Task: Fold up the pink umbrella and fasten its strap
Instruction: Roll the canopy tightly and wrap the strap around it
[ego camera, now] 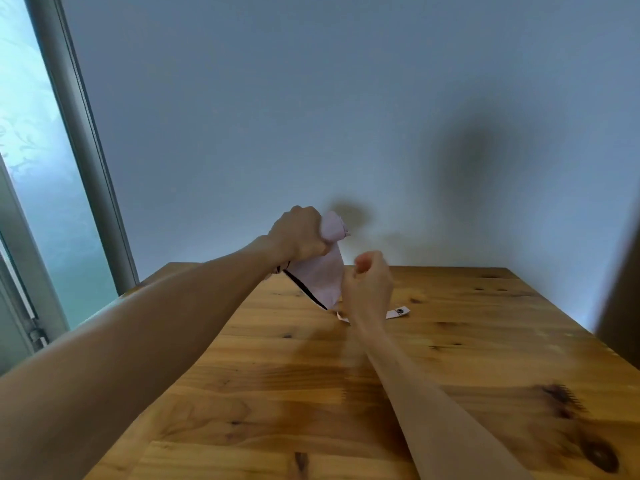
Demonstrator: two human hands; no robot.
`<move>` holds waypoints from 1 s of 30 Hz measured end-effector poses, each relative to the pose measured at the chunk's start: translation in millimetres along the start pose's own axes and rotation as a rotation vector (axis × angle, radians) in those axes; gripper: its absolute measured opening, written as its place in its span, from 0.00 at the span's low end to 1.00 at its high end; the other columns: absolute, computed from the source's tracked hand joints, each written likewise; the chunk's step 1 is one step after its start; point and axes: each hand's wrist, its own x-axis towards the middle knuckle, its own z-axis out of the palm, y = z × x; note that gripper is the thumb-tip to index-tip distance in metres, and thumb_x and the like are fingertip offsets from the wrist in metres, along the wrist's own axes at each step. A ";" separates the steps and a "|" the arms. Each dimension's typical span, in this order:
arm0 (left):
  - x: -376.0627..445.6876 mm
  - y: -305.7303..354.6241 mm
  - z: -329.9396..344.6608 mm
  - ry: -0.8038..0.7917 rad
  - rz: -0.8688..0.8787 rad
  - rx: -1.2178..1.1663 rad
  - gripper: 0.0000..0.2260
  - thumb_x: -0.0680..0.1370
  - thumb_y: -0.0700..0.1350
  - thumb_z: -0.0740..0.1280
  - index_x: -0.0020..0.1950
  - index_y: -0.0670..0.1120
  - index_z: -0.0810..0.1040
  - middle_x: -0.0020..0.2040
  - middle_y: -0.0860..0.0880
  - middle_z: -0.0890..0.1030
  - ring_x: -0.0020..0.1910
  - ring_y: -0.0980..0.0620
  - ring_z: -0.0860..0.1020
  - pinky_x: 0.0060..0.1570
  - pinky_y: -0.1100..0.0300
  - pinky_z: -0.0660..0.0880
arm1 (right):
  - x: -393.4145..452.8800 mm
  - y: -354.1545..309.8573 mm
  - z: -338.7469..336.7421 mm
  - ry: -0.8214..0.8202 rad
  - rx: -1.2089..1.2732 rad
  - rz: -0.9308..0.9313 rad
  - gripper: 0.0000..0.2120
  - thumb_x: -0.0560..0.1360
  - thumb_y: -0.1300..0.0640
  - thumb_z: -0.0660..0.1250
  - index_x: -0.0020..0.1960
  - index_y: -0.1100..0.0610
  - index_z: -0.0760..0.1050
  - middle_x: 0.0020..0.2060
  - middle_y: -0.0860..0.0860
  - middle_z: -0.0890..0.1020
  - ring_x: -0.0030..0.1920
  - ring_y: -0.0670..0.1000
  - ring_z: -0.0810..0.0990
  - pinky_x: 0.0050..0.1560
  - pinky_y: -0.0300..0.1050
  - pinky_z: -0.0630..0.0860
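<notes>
Knotty pine worktop (pixel 450 358) fills the near ground, both bare forearms reaching out over it toward a pale blue wall. Right hand (pixel 369 282) is curled and blurred; whether it pinches anything, I cannot tell. Just past its wrist at three o'clock lies the flat pink strap with a metal snap (pixel 398 312), loose on the wood. Left hand (pixel 299 237), farther out at eleven o'clock, clenches the bunched pink fabric umbrella (pixel 320 278), long axis upright, lower end near the worktop. Right hand sits nearer that strap, so I'd expect it to fetch it.
</notes>
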 end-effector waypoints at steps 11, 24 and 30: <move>-15.6 23.3 47.9 0.234 -0.354 -0.399 0.10 0.71 0.41 0.67 0.34 0.44 0.66 0.31 0.48 0.71 0.31 0.47 0.72 0.26 0.61 0.61 | -28.9 -28.8 23.9 -0.747 0.709 0.817 0.10 0.76 0.70 0.67 0.53 0.59 0.74 0.49 0.57 0.82 0.49 0.55 0.81 0.47 0.51 0.83; -17.6 13.4 33.2 -0.187 -0.691 -1.140 0.29 0.65 0.50 0.77 0.62 0.40 0.73 0.52 0.40 0.83 0.47 0.42 0.84 0.47 0.50 0.82 | -18.5 -7.9 9.1 -1.056 0.786 0.834 0.11 0.77 0.59 0.67 0.36 0.56 0.80 0.29 0.50 0.72 0.23 0.45 0.62 0.29 0.38 0.51; -17.1 11.1 48.7 0.078 -0.721 -1.047 0.14 0.69 0.46 0.75 0.47 0.43 0.73 0.45 0.45 0.81 0.41 0.48 0.81 0.43 0.55 0.80 | -26.3 -7.8 20.7 -0.677 0.320 0.621 0.06 0.69 0.61 0.73 0.42 0.57 0.76 0.32 0.55 0.78 0.28 0.50 0.72 0.27 0.41 0.66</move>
